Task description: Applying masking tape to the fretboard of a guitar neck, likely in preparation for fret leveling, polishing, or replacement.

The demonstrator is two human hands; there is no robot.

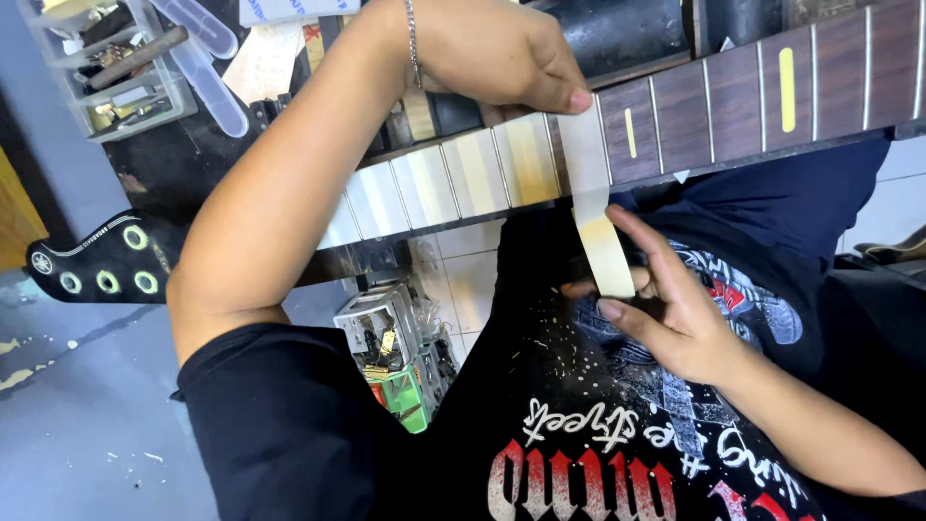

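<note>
tape strip (590, 183) pressed onto fretboard (733, 101) by left hand (502, 53), its end pinched by right hand (666, 309); clear drawer box (111, 72) of small parts top left.

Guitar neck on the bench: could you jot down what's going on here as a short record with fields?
View: head camera, looking down
Guitar neck: dark fretboard with yellow inlays, lying across the picture
Masking tape strips: cover several fret spaces toward the black headstock
Left hand: fingertip presses a tape strip onto the fretboard
Right hand: holds the lower end of that strip, below the neck
Nearby: clear parts organiser at top left; small drawer unit below the neck
</note>
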